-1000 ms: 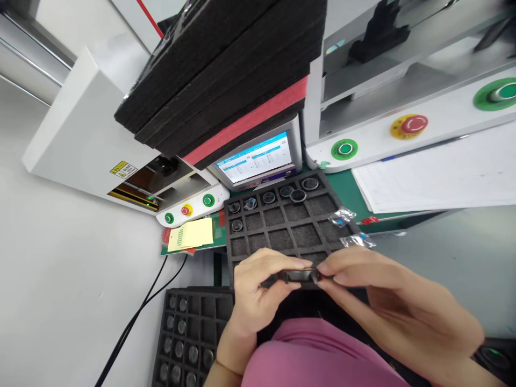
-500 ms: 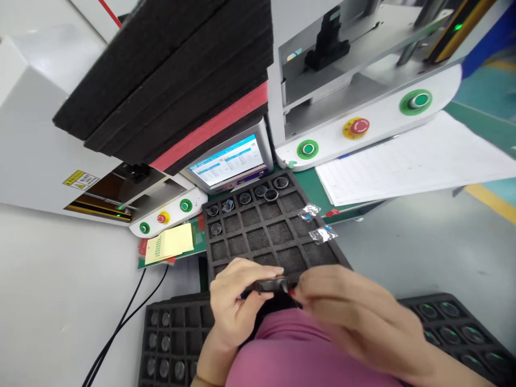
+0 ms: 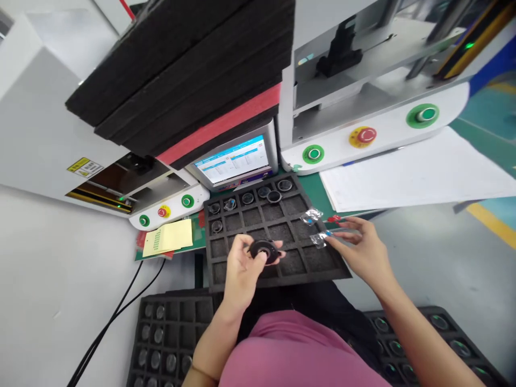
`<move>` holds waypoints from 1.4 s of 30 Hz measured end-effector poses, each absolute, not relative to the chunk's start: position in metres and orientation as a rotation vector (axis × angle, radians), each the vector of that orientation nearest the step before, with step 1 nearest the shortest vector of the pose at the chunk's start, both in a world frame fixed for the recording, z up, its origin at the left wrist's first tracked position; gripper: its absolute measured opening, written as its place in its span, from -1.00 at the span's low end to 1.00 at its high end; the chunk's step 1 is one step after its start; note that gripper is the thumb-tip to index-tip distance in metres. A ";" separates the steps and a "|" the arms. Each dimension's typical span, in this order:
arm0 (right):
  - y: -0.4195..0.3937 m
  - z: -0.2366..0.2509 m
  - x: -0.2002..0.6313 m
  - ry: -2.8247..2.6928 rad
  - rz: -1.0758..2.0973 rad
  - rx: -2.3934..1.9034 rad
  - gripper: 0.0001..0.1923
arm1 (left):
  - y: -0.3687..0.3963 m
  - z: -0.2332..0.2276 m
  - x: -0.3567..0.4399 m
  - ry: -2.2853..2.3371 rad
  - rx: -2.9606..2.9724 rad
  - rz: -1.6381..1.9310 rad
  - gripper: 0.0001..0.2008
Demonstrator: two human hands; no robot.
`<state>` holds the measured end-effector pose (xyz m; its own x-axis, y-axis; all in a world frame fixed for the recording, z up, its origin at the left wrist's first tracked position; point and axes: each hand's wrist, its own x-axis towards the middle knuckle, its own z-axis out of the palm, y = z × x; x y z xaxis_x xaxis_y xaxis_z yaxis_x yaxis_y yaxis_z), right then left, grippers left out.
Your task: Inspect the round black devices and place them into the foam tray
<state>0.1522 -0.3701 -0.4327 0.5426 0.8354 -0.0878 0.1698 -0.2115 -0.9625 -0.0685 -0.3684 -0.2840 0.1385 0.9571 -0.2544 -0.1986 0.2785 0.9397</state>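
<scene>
My left hand (image 3: pixel 245 266) grips a round black case (image 3: pixel 264 251) above the near part of the black foam tray (image 3: pixel 242 274), its thumb on the case's face. The case resembles a watch body. At the tray's right edge, my right hand (image 3: pixel 360 250) has thumb and forefinger pinched at the blue tab of a clear plastic film (image 3: pixel 319 239); its other fingers stretch toward small red scraps (image 3: pixel 334 219). A second clear film (image 3: pixel 312 216) lies just behind. In the tray's far row sit several round clear-faced parts (image 3: pixel 248 198) and a dark ring (image 3: pixel 274 197).
Behind the tray stand a screen (image 3: pixel 231 163) and a press machine with a red stop button (image 3: pixel 366 135). Papers (image 3: pixel 419 174) lie at right, yellow cards (image 3: pixel 169 237) at left. Filled trays sit lower left (image 3: pixel 181 306) and lower right (image 3: pixel 423 317). Stacked black foam (image 3: pixel 181 80) overhangs the screen.
My hands have moved apart. The left has turned the case face up over the tray; the right has left the case and reached forward right to the film. A red bit no longer shows at its fingertips.
</scene>
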 end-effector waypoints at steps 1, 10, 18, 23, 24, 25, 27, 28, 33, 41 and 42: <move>-0.370 -0.429 0.149 -0.842 0.786 -1.715 -0.41 | -0.369 -0.284 -0.069 1.073 0.906 0.992 -0.64; -0.395 -0.343 0.128 -0.705 0.918 -1.386 -0.53 | -0.372 -0.288 -0.069 0.995 0.772 0.934 -0.67; -0.405 -0.303 0.090 -0.630 1.430 -0.930 -0.56 | -0.377 -0.296 -0.061 0.924 0.828 0.891 -0.57; -0.404 -0.305 0.074 -0.572 1.444 -0.858 -0.58 | -0.384 -0.293 -0.059 0.892 0.879 0.993 -0.40; -0.405 -0.305 0.072 -0.565 1.445 -0.847 -0.59 | -0.385 -0.292 -0.059 0.896 0.900 1.002 -0.38; -0.405 -0.304 0.071 -0.560 1.450 -0.838 -0.59 | -0.386 -0.290 -0.058 0.899 0.921 1.006 -0.37; -0.405 -0.303 0.069 -0.549 1.456 -0.828 -0.59 | -0.387 -0.288 -0.057 0.902 0.957 1.001 -0.37; -0.405 -0.303 0.069 -0.542 1.456 -0.827 -0.59 | -0.387 -0.287 -0.057 0.900 0.974 0.993 -0.39; -0.406 -0.304 0.069 -0.508 1.442 -0.820 -0.59 | -0.387 -0.287 -0.056 0.889 1.029 0.966 -0.51; -0.406 -0.305 0.068 -0.527 1.375 -0.853 -0.63 | -0.388 -0.291 -0.054 0.896 1.003 0.974 -0.58; -0.406 -0.306 0.067 -0.526 1.379 -0.856 -0.63 | -0.387 -0.290 -0.053 0.901 1.002 0.972 -0.58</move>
